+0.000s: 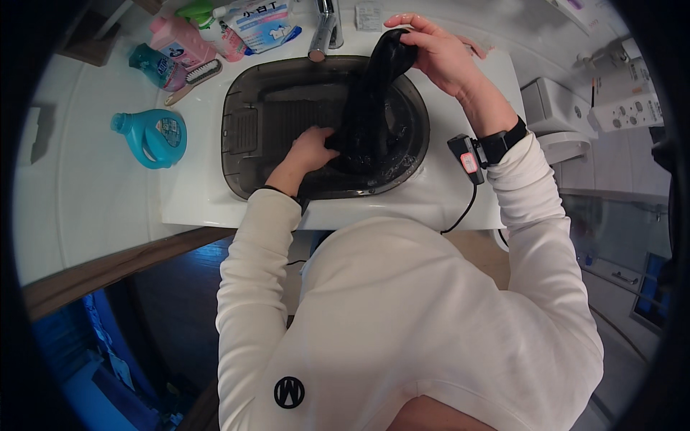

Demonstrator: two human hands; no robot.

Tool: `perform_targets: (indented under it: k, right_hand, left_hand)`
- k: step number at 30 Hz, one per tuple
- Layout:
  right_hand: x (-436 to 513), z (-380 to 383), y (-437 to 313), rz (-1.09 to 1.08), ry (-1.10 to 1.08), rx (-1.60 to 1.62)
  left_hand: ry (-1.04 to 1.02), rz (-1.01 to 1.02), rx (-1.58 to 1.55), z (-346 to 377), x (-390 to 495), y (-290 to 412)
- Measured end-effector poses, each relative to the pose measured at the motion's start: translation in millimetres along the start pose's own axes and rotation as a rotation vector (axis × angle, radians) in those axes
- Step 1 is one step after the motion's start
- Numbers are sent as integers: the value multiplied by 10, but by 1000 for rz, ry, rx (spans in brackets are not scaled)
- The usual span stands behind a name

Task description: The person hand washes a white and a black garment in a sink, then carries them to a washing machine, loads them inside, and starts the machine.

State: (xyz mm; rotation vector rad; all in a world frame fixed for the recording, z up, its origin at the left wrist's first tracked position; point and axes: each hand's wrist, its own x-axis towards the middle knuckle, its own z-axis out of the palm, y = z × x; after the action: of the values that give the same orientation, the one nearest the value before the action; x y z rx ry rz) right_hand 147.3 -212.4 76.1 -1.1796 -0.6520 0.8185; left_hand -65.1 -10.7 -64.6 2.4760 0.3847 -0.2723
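A wet black cloth point(372, 102) stretches up out of a dark translucent plastic washbasin point(233, 178). My right hand point(439, 56) pinches its upper end above the basin's far right rim, thumb against fingers. Lower down, my left hand point(310, 153) grips the cloth's near left edge inside the basin, its fingertips partly lost against the dark fabric. The cloth's lower part lies in water with some bubbles at the right side. A ribbed washboard surface point(307, 113) shows in the basin's floor, left of the cloth.
Behind the basin stands a chrome faucet point(326, 32). Left on the white counter point(202, 207) are a turquoise detergent bottle point(156, 137), a wooden-handled scrub brush point(197, 78), a pink bottle point(183, 46) and a detergent pouch point(261, 27). A toilet point(560, 116) is at right; a cable point(468, 207) hangs from my right wrist device.
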Motion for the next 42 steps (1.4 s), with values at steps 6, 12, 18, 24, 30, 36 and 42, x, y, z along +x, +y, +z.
perform_targets:
  k: [6,12,18,24,30,36,42]
  right_hand:
    - [18,-113,162,88,88,-216]
    - [32,-331,769,213,75,-592]
    - [-108,-78,899,291,-51,-920]
    - [-242,320,935,591,-91,-79]
    - [-161,316,957,389,-43,119]
    - [-76,479,636,174,-15,302]
    - [-76,563,152,-38,-6,183]
  left_hand:
    - [117,247,-414,-279,-252,-121]
    - [256,146,-1003,-593,-312,161]
    - [210,85,-1453,-760,-174,351]
    - [202,143,-1851,-719,-75,544]
    - [140,-25,-1951,-734,-82,522]
    - [226,172,-1367,-792,-204,605]
    - [297,265,-979,-949,-267,629]
